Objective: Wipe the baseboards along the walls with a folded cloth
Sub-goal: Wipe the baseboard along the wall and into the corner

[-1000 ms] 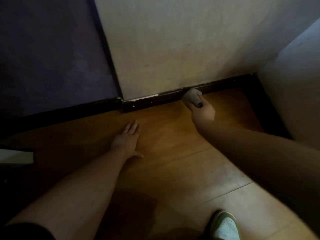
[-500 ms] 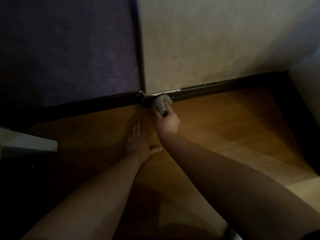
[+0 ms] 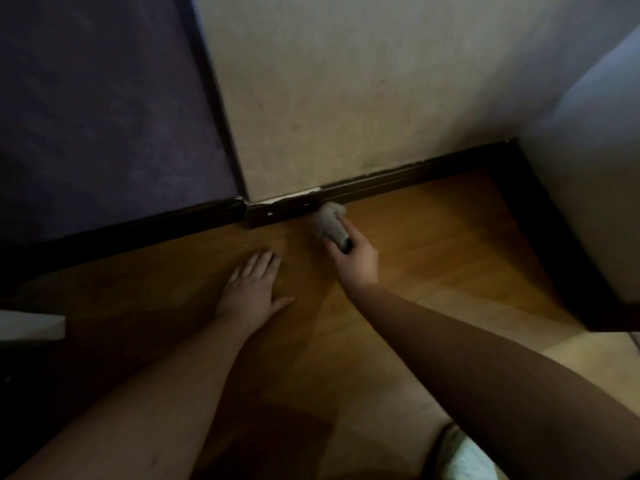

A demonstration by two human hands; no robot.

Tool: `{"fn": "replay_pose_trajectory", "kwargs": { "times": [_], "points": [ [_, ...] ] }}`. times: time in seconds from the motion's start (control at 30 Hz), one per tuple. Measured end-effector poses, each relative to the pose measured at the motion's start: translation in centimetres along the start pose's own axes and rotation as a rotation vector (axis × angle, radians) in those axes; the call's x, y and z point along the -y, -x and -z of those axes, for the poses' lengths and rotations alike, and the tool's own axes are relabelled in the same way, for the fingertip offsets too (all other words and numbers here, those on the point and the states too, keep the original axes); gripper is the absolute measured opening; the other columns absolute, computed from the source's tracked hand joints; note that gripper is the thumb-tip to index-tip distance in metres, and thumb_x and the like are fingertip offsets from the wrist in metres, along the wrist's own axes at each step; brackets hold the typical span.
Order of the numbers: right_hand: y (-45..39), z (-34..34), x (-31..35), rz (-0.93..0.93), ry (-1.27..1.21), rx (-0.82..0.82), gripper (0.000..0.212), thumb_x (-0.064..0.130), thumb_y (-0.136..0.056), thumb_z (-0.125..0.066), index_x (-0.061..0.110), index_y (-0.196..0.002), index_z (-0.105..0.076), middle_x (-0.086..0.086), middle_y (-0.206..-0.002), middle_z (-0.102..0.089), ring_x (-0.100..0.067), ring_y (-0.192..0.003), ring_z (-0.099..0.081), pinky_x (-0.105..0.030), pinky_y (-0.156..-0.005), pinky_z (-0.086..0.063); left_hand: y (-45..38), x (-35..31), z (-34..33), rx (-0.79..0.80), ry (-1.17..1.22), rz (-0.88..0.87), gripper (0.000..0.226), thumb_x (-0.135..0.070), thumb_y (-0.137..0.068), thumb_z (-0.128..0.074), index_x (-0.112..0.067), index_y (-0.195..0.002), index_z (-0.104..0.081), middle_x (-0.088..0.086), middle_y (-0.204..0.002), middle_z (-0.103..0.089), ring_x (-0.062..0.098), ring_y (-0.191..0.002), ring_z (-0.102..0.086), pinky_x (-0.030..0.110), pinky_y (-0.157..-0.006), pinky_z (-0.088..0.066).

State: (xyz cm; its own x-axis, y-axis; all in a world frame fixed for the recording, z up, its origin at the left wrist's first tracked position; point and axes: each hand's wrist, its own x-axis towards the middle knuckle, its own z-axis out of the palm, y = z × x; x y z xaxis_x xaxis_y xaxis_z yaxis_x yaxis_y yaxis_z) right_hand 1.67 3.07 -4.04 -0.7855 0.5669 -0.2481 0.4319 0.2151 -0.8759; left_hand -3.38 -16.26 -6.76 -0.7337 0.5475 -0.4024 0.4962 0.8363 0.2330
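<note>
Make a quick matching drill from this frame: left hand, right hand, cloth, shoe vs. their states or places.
Things:
1. left hand
2. right hand
3. cloth
4. shoe

States:
A. pressed against the dark baseboard
B. at the bottom edge of the view
C. flat on the wooden floor, fingers straight
D. gripping the cloth

Pairs: 1-C, 2-D, 3-A, 4-B

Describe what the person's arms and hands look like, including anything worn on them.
Both forearms are bare from the bottom of the frame to the wrists, with no sleeves visible. The left hand and the right hand wear no gloves, and no watch, bracelet or ring shows. The dim light could hide small details such as a thin ring.
</note>
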Motion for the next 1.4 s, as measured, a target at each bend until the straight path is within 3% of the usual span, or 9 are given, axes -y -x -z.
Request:
{"fn": "replay_pose_trajectory", "kwargs": {
  "times": [0.17, 0.27, 0.4, 0.6, 0.73, 0.87, 0.97, 1.1, 1.4],
  "points": [
    [-4.9, 10.2, -3.5, -0.140, 0.047, -0.430, 0.055, 0.022, -0.092, -0.067, 0.023, -0.144, -0.048, -0.006, -0.139, -0.057, -0.024, -0.129, -0.052, -0.024, -0.099, -0.040, -3.4, -4.0, 1.3, 0.052, -0.024, -0.148, 0.103, -0.072, -0.083, -0.055, -0.030, -0.157, 0.003, -0.009, -0.165, 0.013, 0.013, -0.151, 0.009, 0.041, -0.121, -0.007],
    [-7.3, 15.3, -4.5, -0.177, 0.069, -0.541, 0.054, 0.022, -0.095, -0.062, 0.024, -0.146, -0.044, -0.008, -0.141, -0.055, -0.028, -0.130, -0.051, -0.027, -0.096, -0.039, -4.8, -6.0, 1.7, 0.145, -0.094, -0.188, 0.114, -0.075, -0.077, -0.060, -0.030, -0.157, 0.007, -0.007, -0.164, 0.017, 0.015, -0.151, 0.008, 0.042, -0.121, -0.007],
    [-10.4, 20.5, -4.9, -0.190, 0.153, -0.568, 0.053, 0.026, -0.097, -0.058, 0.027, -0.147, -0.042, -0.008, -0.140, -0.055, -0.030, -0.128, -0.052, -0.030, -0.094, -0.041, -4.9, -7.7, 1.0, 0.223, -0.195, -0.170, 0.114, -0.070, -0.078, -0.063, -0.026, -0.158, 0.006, -0.003, -0.163, 0.021, 0.017, -0.151, 0.012, 0.044, -0.121, -0.010],
    [-15.3, 24.1, -4.1, -0.231, 0.174, -0.578, 0.058, 0.023, -0.098, -0.053, 0.030, -0.152, -0.033, -0.008, -0.152, -0.042, -0.031, -0.134, -0.045, -0.037, -0.105, -0.040, -5.1, -8.2, 0.8, 0.223, -0.210, -0.142, 0.112, -0.065, -0.080, -0.065, -0.027, -0.157, 0.006, -0.002, -0.163, 0.022, 0.019, -0.151, 0.015, 0.045, -0.120, -0.012],
    [-18.6, 25.6, -3.1, -0.172, 0.201, -0.569, 0.055, 0.018, -0.097, -0.053, 0.020, -0.150, -0.039, -0.010, -0.149, -0.046, -0.029, -0.135, -0.045, -0.034, -0.112, -0.036, -5.0, -7.8, 0.5, 0.199, -0.206, -0.166, 0.112, -0.069, -0.080, -0.062, -0.027, -0.157, 0.008, -0.002, -0.162, 0.025, 0.019, -0.150, 0.016, 0.042, -0.121, -0.011],
    [-21.0, 26.6, -2.4, -0.093, 0.280, -0.556, 0.042, 0.018, -0.096, -0.053, 0.012, -0.137, -0.052, -0.011, -0.129, -0.062, -0.026, -0.117, -0.058, -0.023, -0.093, -0.042, -5.0, -7.6, 0.3, 0.198, -0.214, -0.165, 0.113, -0.072, -0.079, -0.059, -0.028, -0.157, 0.010, -0.003, -0.161, 0.027, 0.019, -0.150, 0.017, 0.043, -0.121, -0.012],
    [-22.7, 27.4, -2.3, -0.217, 0.196, -0.529, 0.050, 0.018, -0.097, -0.054, 0.016, -0.146, -0.045, -0.013, -0.142, -0.053, -0.031, -0.129, -0.050, -0.034, -0.109, -0.039, -5.0, -7.6, 0.2, 0.196, -0.207, -0.161, 0.113, -0.073, -0.079, -0.058, -0.029, -0.156, 0.013, -0.004, -0.161, 0.029, 0.018, -0.150, 0.018, 0.042, -0.121, -0.012],
    [-22.5, 27.2, -2.6, -0.215, 0.267, -0.488, 0.044, 0.023, -0.097, -0.054, 0.013, -0.140, -0.052, -0.015, -0.134, -0.059, -0.032, -0.124, -0.054, -0.033, -0.102, -0.043, -5.1, -7.4, 0.1, 0.201, -0.181, -0.168, 0.113, -0.071, -0.079, -0.059, -0.030, -0.155, 0.014, -0.005, -0.160, 0.031, 0.017, -0.149, 0.021, 0.042, -0.121, -0.009],
    [-19.2, 20.9, -1.3, -0.224, 0.309, -0.493, 0.049, 0.023, -0.099, -0.051, 0.025, -0.148, -0.042, -0.012, -0.142, -0.053, -0.031, -0.131, -0.048, -0.026, -0.102, -0.035, -5.1, -7.3, 0.3, 0.205, -0.155, -0.181, 0.111, -0.068, -0.081, -0.060, -0.028, -0.156, 0.011, -0.003, -0.160, 0.029, 0.018, -0.149, 0.021, 0.041, -0.121, -0.001]
  ]
}}
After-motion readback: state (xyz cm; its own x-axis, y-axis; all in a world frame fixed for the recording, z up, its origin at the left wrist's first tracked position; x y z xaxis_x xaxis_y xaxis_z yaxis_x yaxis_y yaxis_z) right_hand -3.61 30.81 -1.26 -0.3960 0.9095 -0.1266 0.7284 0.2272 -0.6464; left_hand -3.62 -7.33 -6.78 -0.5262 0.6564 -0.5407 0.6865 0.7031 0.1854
